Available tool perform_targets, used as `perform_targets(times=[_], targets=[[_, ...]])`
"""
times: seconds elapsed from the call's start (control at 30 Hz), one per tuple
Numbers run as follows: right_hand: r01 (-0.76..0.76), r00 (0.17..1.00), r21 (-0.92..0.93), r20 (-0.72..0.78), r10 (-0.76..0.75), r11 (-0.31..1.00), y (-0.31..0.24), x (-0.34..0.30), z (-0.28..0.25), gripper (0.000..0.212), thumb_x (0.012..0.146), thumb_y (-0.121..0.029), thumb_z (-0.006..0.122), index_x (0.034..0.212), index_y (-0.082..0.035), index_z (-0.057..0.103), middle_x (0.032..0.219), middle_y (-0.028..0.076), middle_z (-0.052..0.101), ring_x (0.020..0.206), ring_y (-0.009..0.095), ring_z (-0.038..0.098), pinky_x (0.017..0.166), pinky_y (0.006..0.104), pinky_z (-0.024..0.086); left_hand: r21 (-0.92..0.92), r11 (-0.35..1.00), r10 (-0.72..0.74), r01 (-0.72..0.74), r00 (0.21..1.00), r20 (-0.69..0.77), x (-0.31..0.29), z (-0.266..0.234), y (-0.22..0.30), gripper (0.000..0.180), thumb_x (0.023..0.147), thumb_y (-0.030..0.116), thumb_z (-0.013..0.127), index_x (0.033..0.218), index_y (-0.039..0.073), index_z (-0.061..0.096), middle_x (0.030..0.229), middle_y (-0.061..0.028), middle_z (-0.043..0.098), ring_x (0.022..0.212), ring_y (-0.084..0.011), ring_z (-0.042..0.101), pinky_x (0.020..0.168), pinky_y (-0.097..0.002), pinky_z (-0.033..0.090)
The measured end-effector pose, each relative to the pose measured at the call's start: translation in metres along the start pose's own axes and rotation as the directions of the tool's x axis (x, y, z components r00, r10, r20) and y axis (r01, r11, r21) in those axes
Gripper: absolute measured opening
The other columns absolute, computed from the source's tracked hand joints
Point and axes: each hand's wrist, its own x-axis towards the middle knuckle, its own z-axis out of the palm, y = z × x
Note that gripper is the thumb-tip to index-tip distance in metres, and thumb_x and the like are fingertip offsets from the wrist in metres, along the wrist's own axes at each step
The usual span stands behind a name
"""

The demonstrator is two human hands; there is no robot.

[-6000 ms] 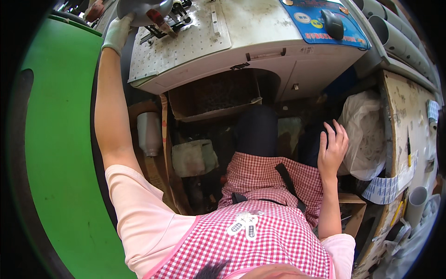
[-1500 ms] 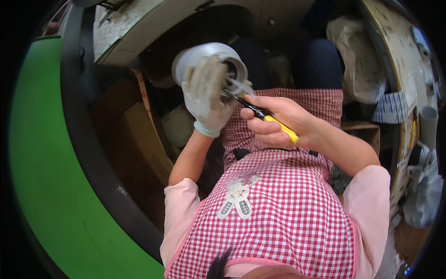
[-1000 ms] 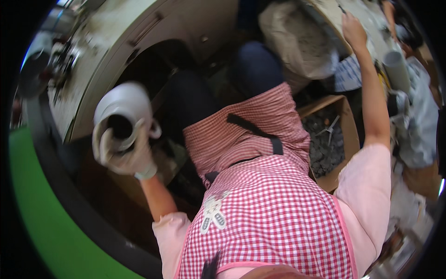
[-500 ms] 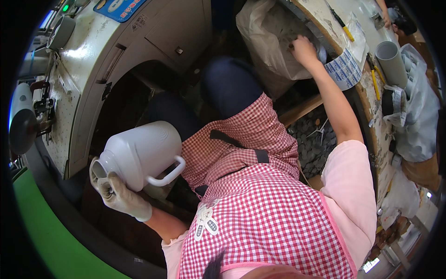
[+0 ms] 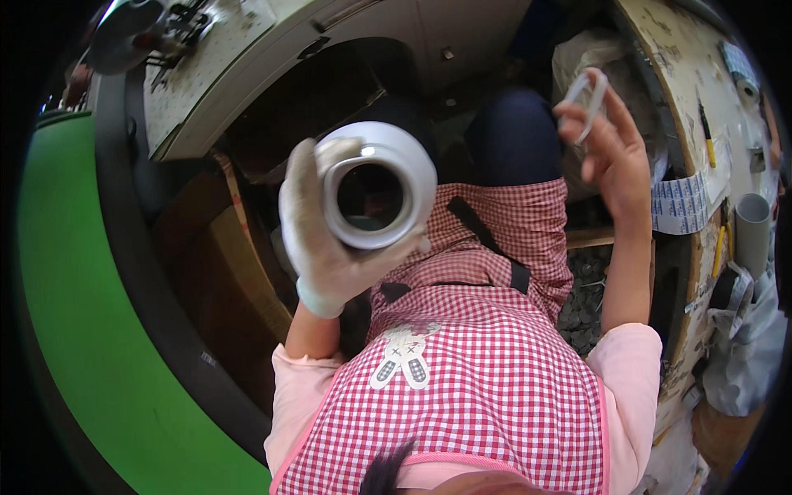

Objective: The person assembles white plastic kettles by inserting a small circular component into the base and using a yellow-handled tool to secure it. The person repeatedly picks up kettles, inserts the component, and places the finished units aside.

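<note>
My left hand [image 5: 312, 235], in a pale glove, grips a white plastic jug [image 5: 419, 169] by its neck. The jug's round mouth faces up toward me, dark inside; its handle is hidden. To the right, my bare right hand [image 5: 620, 161] is raised in front of an open whitish plastic bag [image 5: 569, 59]. Its thumb and fingers pinch a thin, translucent white ring [image 5: 595, 103], slightly blurred. A gap separates the ring from the jug.
A worn workbench [image 5: 660, 54] on the right bears a blue-and-white label sheet [image 5: 681, 206], a yellow-handled tool [image 5: 709, 150] and a grey cylinder [image 5: 751, 231]. Grey discs [image 5: 582, 289] lie below it. A pale cabinet [image 5: 396, 25] stands ahead; a green surface [image 5: 66, 272] runs along the left.
My right hand has come out of the plastic bag with the ring. My left hand has lifted the jug rightward and turned its mouth toward me. The view has shifted left.
</note>
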Motion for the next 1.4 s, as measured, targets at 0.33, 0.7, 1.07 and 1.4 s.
perform_targets(times=[0.33,0.7,1.07,1.4], targets=[[0.653,0.744,-0.659,0.651,-0.151,0.373,-0.047,-0.049,0.173,0.035,0.078,-0.001,0.072,0.112,-0.001,0.072,0.121,0.015,0.071,0.096,0.029,0.074,0.076,0.0348,0.062,0.197,0.969,0.145,-0.150,0.989,0.041,-0.017,0.008,0.017,0.105,0.063,0.037,0.096,0.147,-0.005,0.048,0.132,-0.0127,0.067,0.122,-0.0347,0.063,0.107,-0.0489,0.045],[0.766,0.643,-0.632,0.756,-0.123,0.117,-0.030,-0.043,0.183,0.023,0.077,-0.010,0.075,0.099,-0.004,0.074,0.088,0.010,0.074,0.078,0.024,0.075,0.069,0.0353,0.061,0.178,0.969,0.165,-0.172,0.985,0.054,-0.029,0.002,0.014,0.104,0.061,0.037,0.096,0.146,-0.003,0.052,0.139,-0.0156,0.063,0.132,-0.0363,0.057,0.112,-0.0499,0.040],[0.458,0.888,-0.615,0.290,-0.357,0.642,-0.041,-0.013,0.151,0.023,0.096,-0.025,0.072,0.095,-0.002,0.071,0.082,0.006,0.067,0.079,0.019,0.066,0.070,0.0330,0.051,0.014,1.000,0.005,-0.003,0.989,-0.150,-0.002,-0.011,-0.015,0.077,0.080,0.030,0.088,0.142,0.000,0.054,0.132,-0.0162,0.065,0.122,-0.0320,0.062,0.106,-0.0426,0.049],[0.339,0.938,-0.752,0.226,-0.262,0.566,-0.058,0.031,0.085,0.024,0.100,-0.022,0.068,0.101,0.000,0.077,0.095,0.005,0.073,0.094,0.020,0.065,0.088,0.0302,0.049,-0.808,-0.231,-0.437,0.542,0.685,0.583,-0.032,0.033,-0.047,0.055,0.102,0.034,0.065,0.144,0.001,0.053,0.132,-0.0109,0.066,0.117,-0.0213,0.066,0.100,-0.0373,0.055]])
